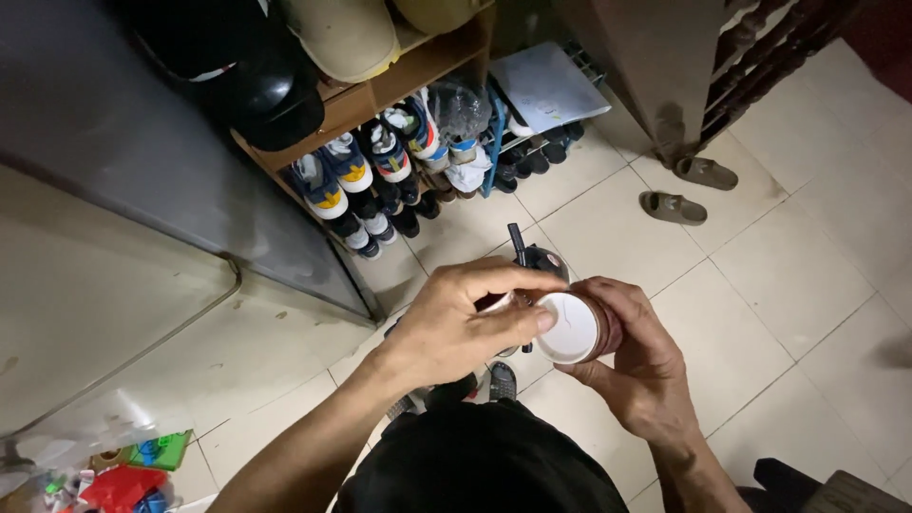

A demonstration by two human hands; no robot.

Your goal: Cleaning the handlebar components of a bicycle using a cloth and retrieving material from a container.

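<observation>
My right hand (638, 366) wraps around a small round brown jar (579, 327) whose white inner seal faces me. My left hand (465, 318) sits on top of the jar's left side, thumb pressed against the white seal's edge and fingers curled over something small that I cannot make out. Just behind my hands, a dark round object with a black upright stick (534, 258) stands on the tiled floor. Both hands are held above my dark-clothed lap.
A wooden shoe rack (380, 90) with several sneakers and helmets stands ahead. A grey metal panel (123, 133) is at left. Two brown slippers (689, 190) lie by a wooden furniture base at upper right. Colourful packets (133, 475) sit at the lower left corner.
</observation>
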